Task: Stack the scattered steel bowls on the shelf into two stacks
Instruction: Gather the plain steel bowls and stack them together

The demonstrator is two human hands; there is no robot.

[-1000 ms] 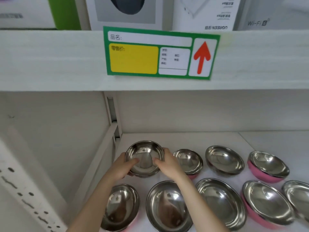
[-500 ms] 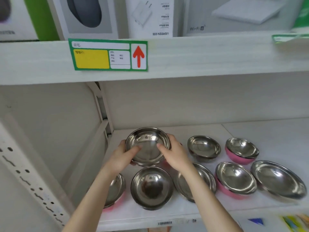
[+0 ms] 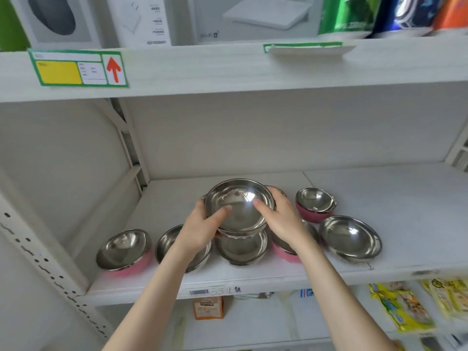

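— Where is the round, shiny steel bowl (image 3: pixel 239 211) to be found?

— It is held up over the middle of the white shelf (image 3: pixel 385 198), tilted toward the front edge. Directly beneath it, a plain steel bowl (image 3: pixel 241 249) is set near that edge. Whether the two touch cannot be told.

— How is it held?

— It is grasped from both sides. The left hand (image 3: pixel 200 231) is clasped on the left rim, with the thumb laid inside and the fingers wrapped round the outer wall. The right hand (image 3: pixel 283 221) is clasped on the right rim in the same manner (its thumb is plainly seen against the polished inside).

— What else is carried by the shelf?

— Toward the front left corner a pink-walled steel bowl (image 3: pixel 125 252) is placed. Beside it a second plain steel bowl (image 3: pixel 167 247) is half hidden by the left wrist. A second pink-walled bowl (image 3: pixel 285 254) is largely covered by the right hand, and a wide, shallow steel dish (image 3: pixel 350 238) is set just to its right. Nearer the back edge, behind that dish, a small pink-walled bowl (image 3: pixel 315 203) is seen.

— And above?

— A green-bordered label with a yellow panel and a red arrow (image 3: pixel 78 68) is fixed to the front edge of the upper shelf (image 3: pixel 228 69).
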